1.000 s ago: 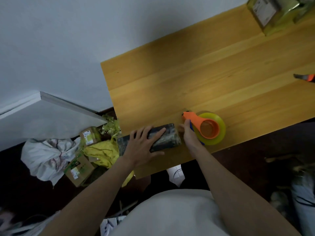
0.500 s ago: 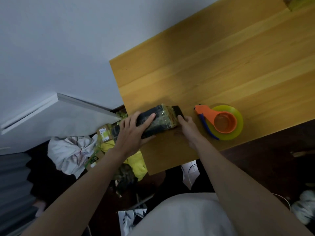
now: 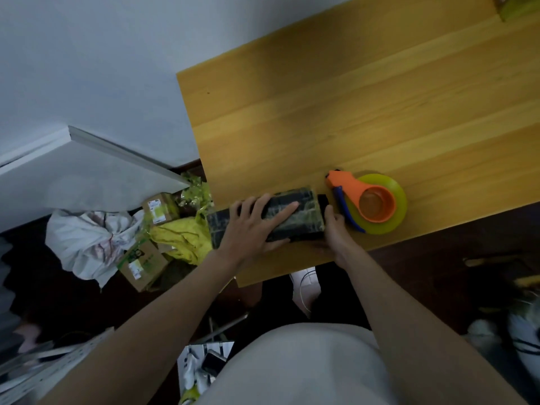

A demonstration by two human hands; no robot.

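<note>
Head view: a dark wrapped package (image 3: 305, 216) lies on the near left corner of a wooden table (image 3: 321, 112), its long side running from 8 o'clock to 2 o'clock, its left end at the table's edge.
Left hand (image 3: 251, 226): lies flat on top of the package, fingers straight and spread toward 2 o'clock, thumb along the near edge; it covers the package's middle.
Right hand (image 3: 333, 229): sits at the package's 4 o'clock end, touching it, fingers bent against that end; I cannot tell whether they grip or only press.
Tape dispenser (image 3: 377, 203): orange, with a yellow-green roll, just beside the package at its 3 o'clock, apart from both hands.
Floor: cardboard boxes (image 3: 159, 211) and a white cloth (image 3: 84, 238) lie at 9 o'clock of the package.
</note>
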